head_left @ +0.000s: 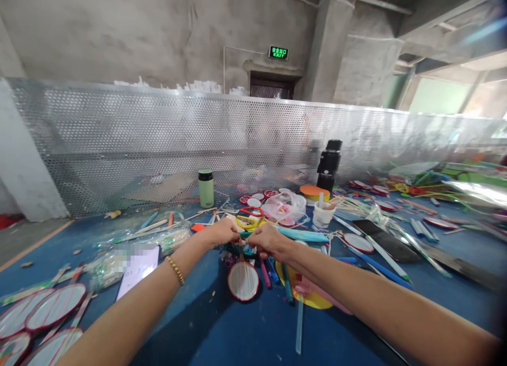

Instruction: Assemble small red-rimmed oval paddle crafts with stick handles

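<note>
A small round white disc with a red rim [243, 281] hangs below my hands. Its thin stick [241, 255] runs up to the fingertips, and fine threads seem to cross its face. My left hand [225, 232] is closed in a pinch at the top of this stick. Beside it, my right hand [268, 240] is also pinched shut close to the stick; whatever lies between its fingertips is too small to make out. Yellow-handled scissors [246, 223] and red-handled scissors [252, 211] lie just behind the hands. Several markers [265, 273] are under my right wrist.
Similar red-rimmed discs on sticks [55, 306] overlap at lower left, near a lit phone [138, 268]. A green bottle [206, 189], black flask [329, 166] and white cup [322, 215] stand behind. A dark phone [385, 241] lies right. A perforated metal screen [166, 139] borders the blue table.
</note>
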Demonstrator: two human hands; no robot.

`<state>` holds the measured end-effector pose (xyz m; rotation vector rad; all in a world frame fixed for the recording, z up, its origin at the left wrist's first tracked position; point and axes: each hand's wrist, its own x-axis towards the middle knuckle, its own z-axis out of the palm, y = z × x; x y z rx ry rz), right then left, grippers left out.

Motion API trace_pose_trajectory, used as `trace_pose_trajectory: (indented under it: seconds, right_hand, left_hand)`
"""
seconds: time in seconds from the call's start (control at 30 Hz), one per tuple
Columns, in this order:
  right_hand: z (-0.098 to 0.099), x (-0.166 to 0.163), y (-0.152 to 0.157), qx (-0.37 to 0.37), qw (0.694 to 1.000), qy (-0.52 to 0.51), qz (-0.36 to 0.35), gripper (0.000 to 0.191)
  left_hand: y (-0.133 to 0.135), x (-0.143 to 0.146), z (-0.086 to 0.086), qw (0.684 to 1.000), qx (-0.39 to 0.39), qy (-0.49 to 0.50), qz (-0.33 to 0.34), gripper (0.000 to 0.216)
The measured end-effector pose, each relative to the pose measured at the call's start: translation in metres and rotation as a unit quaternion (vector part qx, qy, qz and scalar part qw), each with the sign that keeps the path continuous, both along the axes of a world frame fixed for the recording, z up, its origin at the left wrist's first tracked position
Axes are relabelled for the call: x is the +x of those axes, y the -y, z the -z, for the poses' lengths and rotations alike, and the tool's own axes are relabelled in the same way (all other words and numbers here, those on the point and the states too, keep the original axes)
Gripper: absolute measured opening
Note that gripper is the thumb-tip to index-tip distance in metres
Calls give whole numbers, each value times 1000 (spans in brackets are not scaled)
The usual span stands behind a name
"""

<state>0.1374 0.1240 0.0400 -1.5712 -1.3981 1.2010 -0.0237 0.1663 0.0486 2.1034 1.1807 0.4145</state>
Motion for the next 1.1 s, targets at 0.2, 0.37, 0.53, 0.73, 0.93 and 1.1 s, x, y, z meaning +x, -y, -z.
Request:
trace_pose_trajectory:
  seconds: [0.2, 0.37, 0.53, 0.73, 0.93, 1.1]
  right_hand:
    - [4, -1, -3, 1, 1000, 23, 2, 21]
    - [7, -1, -5, 1, 1000, 17, 2, 21]
    - [6, -1, -3, -8, 1000, 4, -2, 24]
    - [6, -1, -3, -15, 1000, -1, -5, 22]
    - [5, -2, -2, -21, 1000, 4, -6, 20]
    - [0, -4, 3, -26, 1000, 4, -4, 22]
  left_hand:
    - [1, 0, 1, 1000, -10, 11, -7, 19]
    - [-1, -1, 4, 1000, -13, 13, -4, 19]
    - [-2, -3, 5, 1000, -3, 10, -1, 22]
    - [-3, -3, 6, 1000, 12, -1, -6, 21]
    - [-6, -2, 8, 1000, 17, -14, -7, 18]
    - [-6, -2, 7, 1000, 21, -20, -10, 21]
